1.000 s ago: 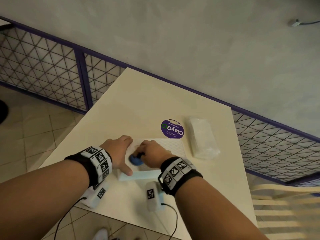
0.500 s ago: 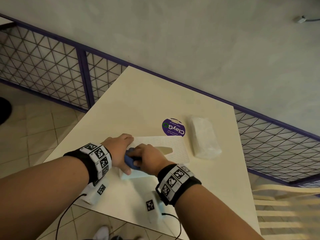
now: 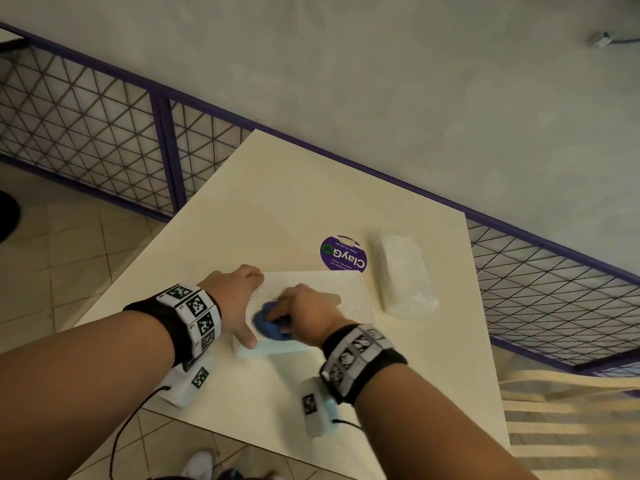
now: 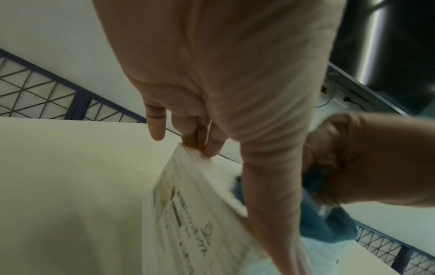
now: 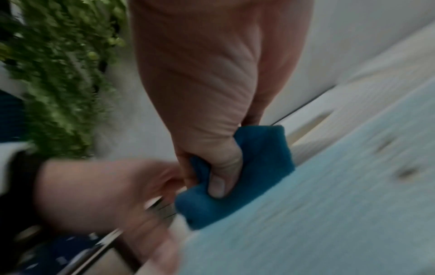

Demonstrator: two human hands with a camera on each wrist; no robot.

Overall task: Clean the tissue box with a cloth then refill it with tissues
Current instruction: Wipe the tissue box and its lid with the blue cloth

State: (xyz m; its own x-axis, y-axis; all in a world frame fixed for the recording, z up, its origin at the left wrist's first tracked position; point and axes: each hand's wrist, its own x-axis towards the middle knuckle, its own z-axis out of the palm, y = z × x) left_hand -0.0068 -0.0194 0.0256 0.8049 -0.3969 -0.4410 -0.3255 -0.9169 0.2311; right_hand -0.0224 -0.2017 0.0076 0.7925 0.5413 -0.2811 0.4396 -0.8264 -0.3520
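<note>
The tissue box (image 3: 341, 289), white textured top over a pale blue side, lies flat on the cream table (image 3: 277, 202). My left hand (image 3: 239, 303) grips its left end, thumb down the near side and fingers on the far corner (image 4: 200, 143). My right hand (image 3: 304, 310) holds a bunched blue cloth (image 3: 268, 327) pressed on the box's near-left top edge. In the right wrist view the thumb (image 5: 217, 184) pins the cloth (image 5: 259, 163) against the box's blue side (image 5: 341, 204). A wrapped pack of white tissues (image 3: 405, 275) lies just right of the box.
A round purple sticker (image 3: 343, 253) is on the table behind the box. A slatted cream chair (image 3: 571, 410) stands at the right. A purple mesh fence (image 3: 86, 133) runs along the table's far and left sides.
My right hand has rubbed the cloth a little left and back over the box's near-left end. My left hand has kept its hold on the box's left end.
</note>
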